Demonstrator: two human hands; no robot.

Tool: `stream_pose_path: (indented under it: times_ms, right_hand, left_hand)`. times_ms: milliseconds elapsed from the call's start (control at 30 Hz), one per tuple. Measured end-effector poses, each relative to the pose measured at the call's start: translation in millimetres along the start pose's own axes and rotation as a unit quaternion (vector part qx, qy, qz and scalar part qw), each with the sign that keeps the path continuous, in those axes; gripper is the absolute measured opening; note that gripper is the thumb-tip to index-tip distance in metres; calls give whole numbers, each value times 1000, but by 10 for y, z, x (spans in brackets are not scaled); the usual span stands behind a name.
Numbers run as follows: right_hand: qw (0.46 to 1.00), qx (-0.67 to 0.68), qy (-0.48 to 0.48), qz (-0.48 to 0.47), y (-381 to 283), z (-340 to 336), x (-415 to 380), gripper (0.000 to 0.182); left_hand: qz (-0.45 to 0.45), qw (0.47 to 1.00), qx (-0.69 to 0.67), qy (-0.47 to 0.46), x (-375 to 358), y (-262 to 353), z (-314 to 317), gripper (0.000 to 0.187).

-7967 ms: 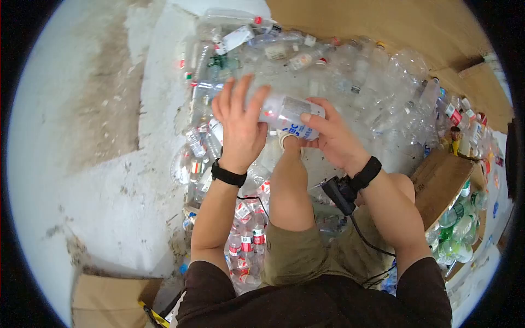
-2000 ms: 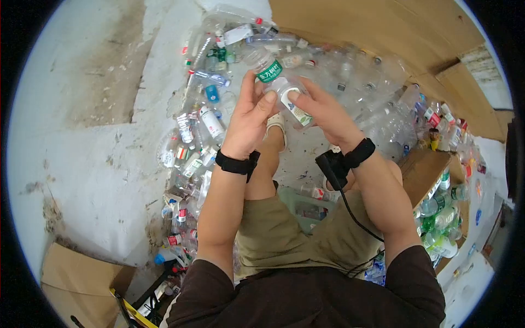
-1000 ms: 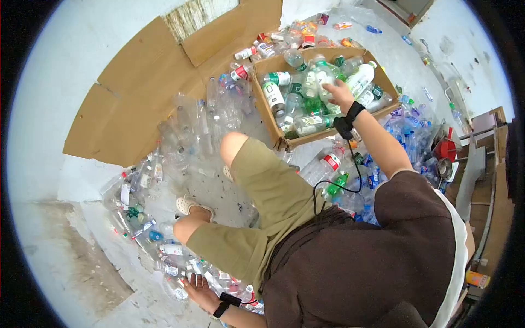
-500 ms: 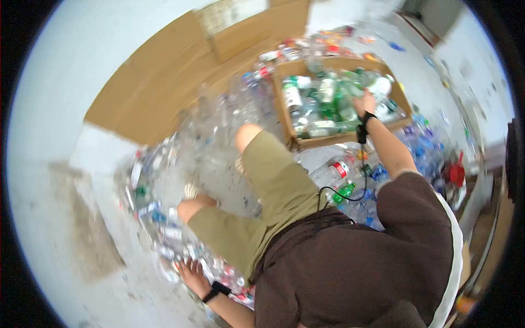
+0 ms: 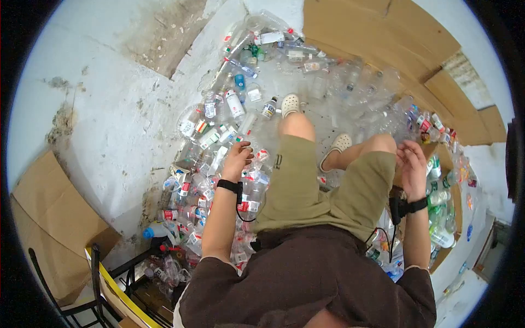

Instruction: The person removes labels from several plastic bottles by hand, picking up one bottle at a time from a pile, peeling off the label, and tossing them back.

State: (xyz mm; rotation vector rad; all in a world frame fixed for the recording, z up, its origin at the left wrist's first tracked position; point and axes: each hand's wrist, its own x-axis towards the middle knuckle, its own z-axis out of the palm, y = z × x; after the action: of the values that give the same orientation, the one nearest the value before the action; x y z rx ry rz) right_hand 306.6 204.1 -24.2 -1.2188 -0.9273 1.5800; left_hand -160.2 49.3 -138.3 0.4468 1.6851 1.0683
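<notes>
My left hand [image 5: 236,160] hovers over the pile of clear plastic bottles beside my leg, its fingers apart and loosely bent, with nothing in them. Close by lie a white-labelled bottle [image 5: 209,139] and a white bottle with red print [image 5: 234,104]. My right hand [image 5: 413,167] is beside my knee, near the cardboard box [image 5: 458,205]; its fingers are half curled and apart, and I see nothing held. Green and clear bottles [image 5: 438,198] fill that box. Both wrists wear black straps with a cable.
Bottles lie around my feet and along the wall. Cardboard sheets [image 5: 355,27] lean at the back. At the lower left stand a black metal frame [image 5: 95,273] and another cardboard panel [image 5: 60,218]. A bottle with a blue cap [image 5: 156,232] lies near them.
My view has swung left. My right hand has come out of the box of green bottles to beside my knee. My left hand has moved forward over the bottle pile.
</notes>
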Motion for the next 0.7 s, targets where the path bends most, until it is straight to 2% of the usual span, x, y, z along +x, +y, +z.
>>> stream_pose_path:
  times_ms: [67,167,233,267,333,433,467,533,567,600,633,700]
  right_hand:
    - [996,20,-64,59,68,450,355,26]
    - [980,56,-93,166,327,1132,895,22]
    - [960,78,-149,226,668,1453,1309,21]
    - [958,80,-147,232,847,1605,1501,21]
    - [931,102,-167,307,1199,1855,1865,21]
    - [912,100,-114,381,1598,2048,2273,20]
    - [909,104,-109,389,1656,2107,2370,20]
    - [887,186,-144,397,1450,2271,2473,20]
    - [887,178,-145,401,1427,2286,2529,22]
    - [886,182,-140,403,1435,2285,2591,22]
    - [885,174,-116,417,1457,2267,2641,22]
    - [879,170,-79,438,1431,2234,2704,22]
  left_hand:
    - [-19,1000,7,0,228,-51,-20,39]
    - [-51,997,54,-19,674,-143,-4,39]
    - [-67,995,69,-22,1003,-103,58,39]
    - [-76,993,84,-26,1186,-79,94,40]
    - [-78,991,105,-13,1603,-6,163,39]
    - [13,970,244,-8,2452,85,194,40]
    - [67,944,322,18,2848,-24,137,42]
    - [97,913,389,73,3464,157,190,48]
    - [140,902,399,90,3894,100,120,51]
    - [127,871,458,122,4167,319,177,58]
    - [214,834,480,168,4591,269,109,62]
    - [196,774,533,281,5104,553,194,67]
